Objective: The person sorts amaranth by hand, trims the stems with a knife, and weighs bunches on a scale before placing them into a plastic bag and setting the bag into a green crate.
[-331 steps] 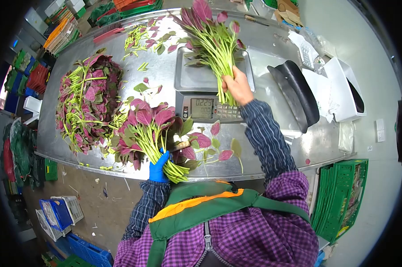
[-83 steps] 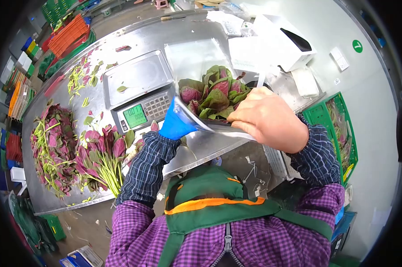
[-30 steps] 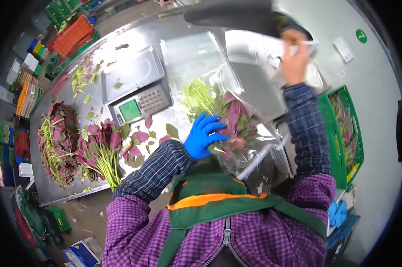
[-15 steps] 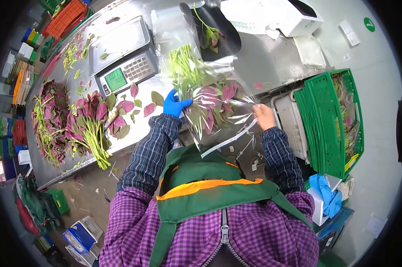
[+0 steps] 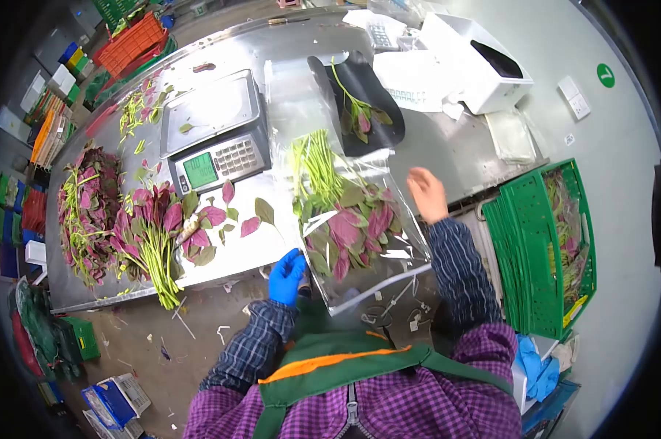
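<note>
A clear plastic bag [image 5: 356,289] lies on the table, its white-strip mouth hanging over the near edge. Inside is a bunch of red amaranth greens [image 5: 349,227], pale stems pointing away from me and purple-green leaves nearer. My left hand [image 5: 288,276], in a blue glove, is just left of the bag's near corner with fingers loosely curled; nothing shows in it. My bare right hand [image 5: 427,194] hovers beside the bag's right edge, fingers partly extended and holding nothing. Left of the bag lie a loose bunch of greens [image 5: 152,227] and a larger pile [image 5: 89,212].
A digital scale [image 5: 217,132] stands behind the loose leaves. One leafy stem [image 5: 360,113] lies on a black curved holder [image 5: 389,110]. A white box [image 5: 477,62] is at the back. Green crates [image 5: 513,249] with bagged greens stand at right, and an orange crate [image 5: 133,45] at far left.
My left hand has moved off the bag's left side toward me. My right hand has let go of the bag's mouth and risen away. The bag now lies flatter.
</note>
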`<state>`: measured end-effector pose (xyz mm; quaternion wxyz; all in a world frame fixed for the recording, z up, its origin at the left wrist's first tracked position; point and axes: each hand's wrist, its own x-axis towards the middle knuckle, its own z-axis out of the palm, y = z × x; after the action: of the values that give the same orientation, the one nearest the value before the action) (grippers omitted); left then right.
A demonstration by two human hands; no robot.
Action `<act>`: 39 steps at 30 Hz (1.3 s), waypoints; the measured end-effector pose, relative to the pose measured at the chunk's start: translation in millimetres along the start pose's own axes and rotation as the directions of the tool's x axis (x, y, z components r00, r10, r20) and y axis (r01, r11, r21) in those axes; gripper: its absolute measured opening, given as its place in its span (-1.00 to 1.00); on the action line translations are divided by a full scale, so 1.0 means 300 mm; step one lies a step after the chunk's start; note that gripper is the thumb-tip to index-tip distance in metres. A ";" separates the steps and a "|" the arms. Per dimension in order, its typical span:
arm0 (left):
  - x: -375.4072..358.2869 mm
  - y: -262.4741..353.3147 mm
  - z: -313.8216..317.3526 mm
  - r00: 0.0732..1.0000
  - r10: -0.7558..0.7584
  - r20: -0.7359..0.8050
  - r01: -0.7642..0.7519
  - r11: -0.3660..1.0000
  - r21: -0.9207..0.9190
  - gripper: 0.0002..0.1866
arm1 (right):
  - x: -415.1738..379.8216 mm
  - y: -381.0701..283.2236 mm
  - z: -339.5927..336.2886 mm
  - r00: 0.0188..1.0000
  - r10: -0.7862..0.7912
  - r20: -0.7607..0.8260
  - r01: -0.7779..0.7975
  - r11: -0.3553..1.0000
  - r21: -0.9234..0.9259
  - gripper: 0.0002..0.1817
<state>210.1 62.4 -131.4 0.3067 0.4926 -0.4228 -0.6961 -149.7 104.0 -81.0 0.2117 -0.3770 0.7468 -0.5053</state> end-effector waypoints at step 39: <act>-0.117 0.025 0.282 0.519 0.564 0.642 -0.703 -0.146 0.696 -0.25 | -1.080 -0.126 -0.342 0.782 0.554 0.284 -0.623 0.695 0.360 -0.79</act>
<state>141.7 112.7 -96.4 0.2275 0.2508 -0.9368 -0.0880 -5.2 409.1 -26.3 0.4979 -0.0979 0.6771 -0.5330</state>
